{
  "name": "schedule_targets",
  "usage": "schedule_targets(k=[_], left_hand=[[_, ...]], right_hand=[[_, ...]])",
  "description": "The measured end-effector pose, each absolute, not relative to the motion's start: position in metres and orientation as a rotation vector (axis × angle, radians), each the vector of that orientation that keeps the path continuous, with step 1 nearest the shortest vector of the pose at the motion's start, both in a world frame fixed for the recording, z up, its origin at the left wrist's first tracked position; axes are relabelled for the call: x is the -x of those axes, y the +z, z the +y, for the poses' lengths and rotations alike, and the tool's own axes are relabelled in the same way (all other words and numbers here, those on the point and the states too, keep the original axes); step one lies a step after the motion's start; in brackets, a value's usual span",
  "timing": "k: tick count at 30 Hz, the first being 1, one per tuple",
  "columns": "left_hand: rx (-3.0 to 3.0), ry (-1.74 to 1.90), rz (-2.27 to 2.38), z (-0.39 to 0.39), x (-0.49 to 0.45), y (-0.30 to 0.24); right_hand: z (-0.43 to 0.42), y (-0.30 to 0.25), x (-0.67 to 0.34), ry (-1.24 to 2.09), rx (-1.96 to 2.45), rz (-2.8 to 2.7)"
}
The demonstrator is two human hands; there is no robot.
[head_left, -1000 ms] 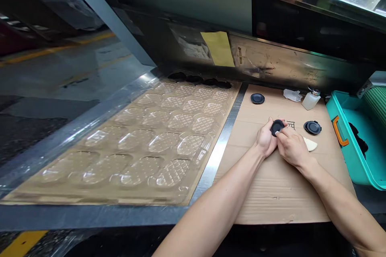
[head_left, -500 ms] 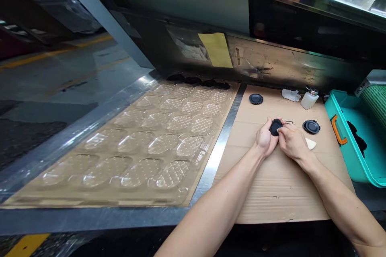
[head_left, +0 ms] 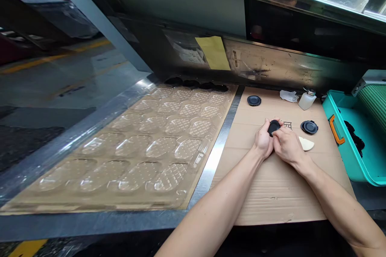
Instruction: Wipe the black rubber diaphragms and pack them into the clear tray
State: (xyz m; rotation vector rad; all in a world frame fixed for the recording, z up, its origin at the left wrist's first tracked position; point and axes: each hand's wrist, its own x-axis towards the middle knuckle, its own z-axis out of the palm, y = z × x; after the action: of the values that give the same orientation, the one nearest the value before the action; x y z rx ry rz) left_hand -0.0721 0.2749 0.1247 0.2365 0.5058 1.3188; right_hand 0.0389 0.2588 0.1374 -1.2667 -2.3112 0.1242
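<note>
Above the cardboard sheet (head_left: 256, 192), my left hand (head_left: 263, 141) is closed around a round black plastic cap (head_left: 274, 127). The fingers of my right hand (head_left: 285, 142) are bent and pressed together at the cap's lower right edge; whether they pinch anything else is hidden. To the right of my right hand lies a white half-round pad (head_left: 306, 143). Beyond it is another black cap (head_left: 309, 127), seemingly with a second piece under it. A further black cap (head_left: 254, 100) rests flat near the back of the cardboard.
A clear blister tray (head_left: 129, 156) covers the left side, with black pieces (head_left: 197, 84) in its far row. At the back stand a pump bottle (head_left: 307, 99) and a crumpled white tissue (head_left: 288, 96). A teal bin (head_left: 340, 140) holding black pieces (head_left: 354, 138) is at right.
My right hand has shifted slightly left and down along the cap's edge, exposing more of the white pad. The cap stays in my left hand. The view has moved a little.
</note>
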Motion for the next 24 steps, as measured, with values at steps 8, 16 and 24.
schedule_targets(k=[8,16,24], left_hand=[[-0.21,1.247,0.456,0.276,0.076,0.131],[-0.157,1.25,0.442,0.278,0.08,0.13],[-0.115,1.241,0.451,0.276,0.081,0.133]], right_hand=[[0.275,0.153,-0.072,0.183,1.34,-1.729],[0.282,0.151,-0.082,0.201,1.413,-1.611],[0.283,0.149,-0.082,0.252,1.469,-1.602]])
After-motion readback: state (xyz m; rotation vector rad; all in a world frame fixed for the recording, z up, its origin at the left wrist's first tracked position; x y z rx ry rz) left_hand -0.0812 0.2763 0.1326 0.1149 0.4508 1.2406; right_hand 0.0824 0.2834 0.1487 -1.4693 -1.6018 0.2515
